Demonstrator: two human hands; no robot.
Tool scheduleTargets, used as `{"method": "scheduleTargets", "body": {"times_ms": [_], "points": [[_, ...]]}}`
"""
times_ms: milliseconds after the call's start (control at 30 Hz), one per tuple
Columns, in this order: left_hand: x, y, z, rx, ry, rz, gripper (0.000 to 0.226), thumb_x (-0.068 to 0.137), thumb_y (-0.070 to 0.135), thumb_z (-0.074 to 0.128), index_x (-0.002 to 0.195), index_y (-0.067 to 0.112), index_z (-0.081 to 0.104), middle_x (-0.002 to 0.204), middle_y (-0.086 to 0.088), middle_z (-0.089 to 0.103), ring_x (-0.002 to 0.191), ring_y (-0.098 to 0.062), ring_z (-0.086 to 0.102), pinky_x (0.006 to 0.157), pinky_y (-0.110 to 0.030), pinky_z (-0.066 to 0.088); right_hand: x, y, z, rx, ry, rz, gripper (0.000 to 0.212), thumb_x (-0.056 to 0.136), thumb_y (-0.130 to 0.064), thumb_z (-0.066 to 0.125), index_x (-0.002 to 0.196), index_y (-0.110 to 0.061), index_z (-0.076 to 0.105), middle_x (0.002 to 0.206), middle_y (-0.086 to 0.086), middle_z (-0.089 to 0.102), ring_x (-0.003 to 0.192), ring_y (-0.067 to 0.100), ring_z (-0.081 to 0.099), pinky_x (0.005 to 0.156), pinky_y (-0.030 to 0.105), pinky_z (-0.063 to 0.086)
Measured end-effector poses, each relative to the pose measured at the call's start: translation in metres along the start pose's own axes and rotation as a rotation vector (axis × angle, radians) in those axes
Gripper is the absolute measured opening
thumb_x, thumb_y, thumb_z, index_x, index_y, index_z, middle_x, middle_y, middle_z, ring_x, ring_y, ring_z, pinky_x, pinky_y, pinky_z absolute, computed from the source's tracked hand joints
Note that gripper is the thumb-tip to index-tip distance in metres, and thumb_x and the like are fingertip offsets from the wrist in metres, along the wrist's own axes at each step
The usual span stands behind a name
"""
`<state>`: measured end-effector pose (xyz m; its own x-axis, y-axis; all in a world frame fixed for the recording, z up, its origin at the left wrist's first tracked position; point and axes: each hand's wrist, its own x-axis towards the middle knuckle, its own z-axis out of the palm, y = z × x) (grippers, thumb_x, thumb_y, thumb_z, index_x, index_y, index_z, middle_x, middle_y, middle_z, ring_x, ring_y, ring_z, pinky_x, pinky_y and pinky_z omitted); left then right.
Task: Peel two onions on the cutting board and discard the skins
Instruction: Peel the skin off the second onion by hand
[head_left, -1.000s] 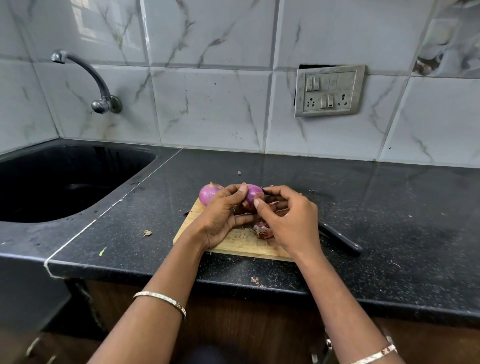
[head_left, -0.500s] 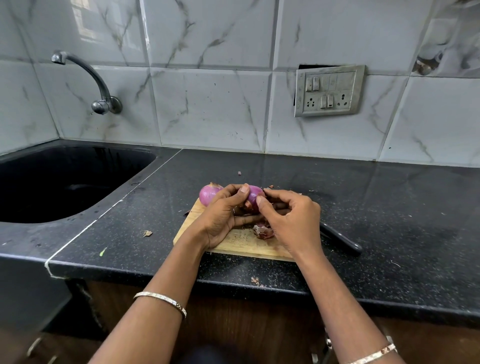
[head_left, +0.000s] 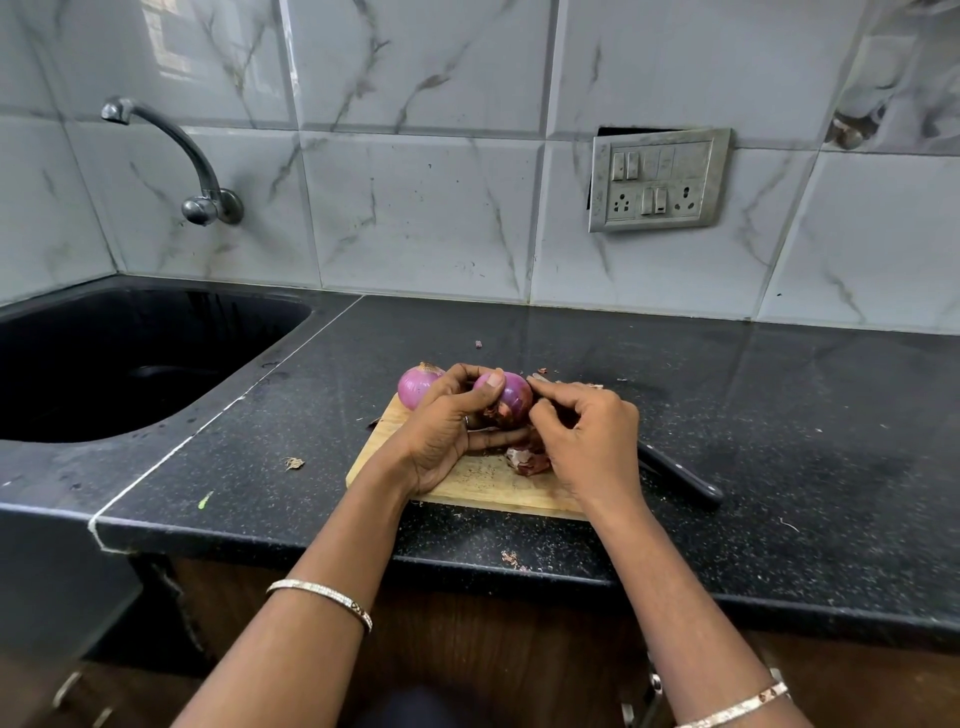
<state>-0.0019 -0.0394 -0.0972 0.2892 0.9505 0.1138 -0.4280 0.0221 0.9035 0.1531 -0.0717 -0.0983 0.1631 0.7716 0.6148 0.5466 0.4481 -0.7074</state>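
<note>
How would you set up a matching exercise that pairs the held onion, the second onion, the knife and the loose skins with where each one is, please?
Things
1. held onion
2. second onion
3. knife
4. loose skins

Places
A. on the counter, right of the cutting board
B. lying on the board, beside the right hand
C. at the board's far left corner
D. above the board, in the grip of the left hand

Pairs: 1-D, 2-C, 3-A, 4-B
</note>
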Motion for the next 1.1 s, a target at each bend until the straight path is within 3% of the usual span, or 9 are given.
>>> {"method": "scheduleTargets", "body": {"times_ms": [133,300,467,567,700,833,967,1100], "points": [[0.0006,-0.0001,-0.0009,-0.002,-0.003,-0.001,0.039,0.083,0.023,0.07,0.113,0.004,0.054,0.112,-0.019,0.062,0.089,-0.021,0.074,0.084,-0.048,0.062,-0.0006,-0.0008,-0.0013,0.023,0.001,0.016,0.022,0.089,-0.016,0.071,0.109,-0.018,0.08,0.102,-0.008,0.078,0.092,-0.016,0.064,0.084,-0.002,0.042],[-0.0001,0.0006,-0.0003,0.0,0.001,0.036,0.039,0.084,0.022,0.068,0.115,0.005,0.053,0.093,-0.007,0.069,0.086,-0.017,0.073,0.079,-0.043,0.063,-0.0022,-0.0037,-0.002,0.094,0.0,-0.007,0.023,0.086,-0.02,0.079,0.109,-0.019,0.079,0.092,-0.013,0.077,0.08,-0.008,0.07,0.072,0.008,0.053],[-0.0016,-0.0007,-0.0016,0.029,-0.002,0.059,0.02,0.091,0.015,0.066,0.102,0.006,0.053,0.101,-0.013,0.062,0.082,-0.017,0.073,0.082,-0.049,0.063,-0.0003,0.0016,-0.0007,0.078,0.048,-0.023,0.019,0.086,-0.014,0.078,0.104,-0.018,0.081,0.096,-0.008,0.079,0.092,-0.01,0.069,0.084,0.009,0.051],[-0.0028,0.0002,0.0,0.018,-0.004,0.06,0.025,0.084,0.018,0.069,0.1,0.007,0.052,0.105,-0.015,0.06,0.082,-0.018,0.073,0.082,-0.049,0.062,0.0003,0.0027,-0.0002,0.064,0.062,-0.023,0.017,0.086,-0.012,0.077,0.101,-0.018,0.082,0.095,-0.008,0.079,0.092,-0.009,0.069,0.085,0.01,0.052],[-0.0032,0.0011,0.0003,0.024,-0.004,0.061,0.03,0.084,0.019,0.069,0.106,0.007,0.053,0.102,-0.013,0.063,0.083,-0.017,0.073,0.077,-0.043,0.063,-0.0008,0.0005,-0.0011,0.087,0.019,-0.011,0.019,0.085,-0.024,0.081,0.103,-0.018,0.082,0.095,-0.012,0.078,0.089,-0.006,0.07,0.084,0.015,0.055],[-0.0034,0.0014,-0.0003,0.028,-0.005,0.059,0.029,0.083,0.019,0.069,0.104,0.007,0.053,0.104,-0.015,0.064,0.084,-0.017,0.073,0.078,-0.044,0.063,0.0,0.0019,-0.0014,0.102,0.021,-0.021,0.017,0.084,-0.019,0.082,0.102,-0.016,0.081,0.093,-0.014,0.076,0.087,-0.013,0.068,0.081,0.006,0.05],[-0.0038,0.0004,-0.0006,0.028,-0.007,0.065,0.025,0.083,0.017,0.069,0.099,0.007,0.052,0.104,-0.015,0.062,0.083,-0.017,0.073,0.08,-0.047,0.063,0.0007,0.0047,-0.0008,0.1,0.052,-0.043,0.013,0.084,-0.014,0.081,0.097,-0.014,0.082,0.09,-0.006,0.078,0.084,-0.012,0.068,0.08,0.006,0.049],[-0.0026,0.0002,0.0,0.034,0.003,0.065,0.026,0.082,0.017,0.071,0.098,0.007,0.053,0.105,-0.016,0.062,0.083,-0.018,0.073,0.081,-0.048,0.063,0.0001,0.002,-0.0007,0.103,0.056,-0.028,0.012,0.084,-0.011,0.08,0.096,-0.015,0.082,0.087,-0.014,0.077,0.082,-0.016,0.066,0.076,0.002,0.046]]}}
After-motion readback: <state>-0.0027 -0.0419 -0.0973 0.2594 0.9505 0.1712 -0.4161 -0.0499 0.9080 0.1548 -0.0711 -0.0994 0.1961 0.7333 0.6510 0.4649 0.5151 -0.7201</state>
